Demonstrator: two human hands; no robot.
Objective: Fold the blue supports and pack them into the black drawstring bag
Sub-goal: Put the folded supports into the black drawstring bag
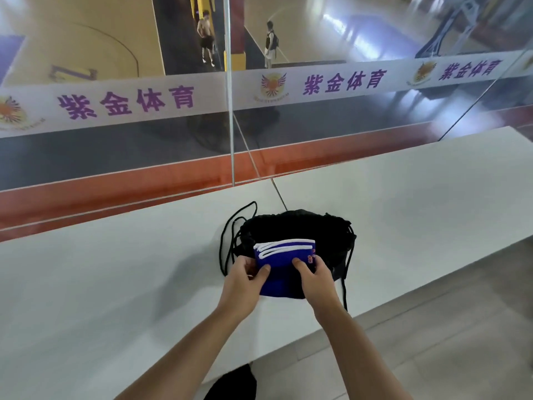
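Observation:
The blue supports (284, 261) with white edge bands lie folded in a flat stack on top of the black drawstring bag (297, 226), which rests on the white ledge. My left hand (245, 280) grips the stack's left side, thumb on top. On the stack's right side my right hand (314, 277) holds it the same way, beside a red logo. The bag's black cords (227, 241) loop out to the left, and another cord hangs down at the right.
The white ledge (115, 284) runs left to right, with its front edge just behind my arms. A glass wall (230, 111) with a printed banner stands right behind it. Two people stand on a basketball court far below. A dark object (233, 382) sits on the floor.

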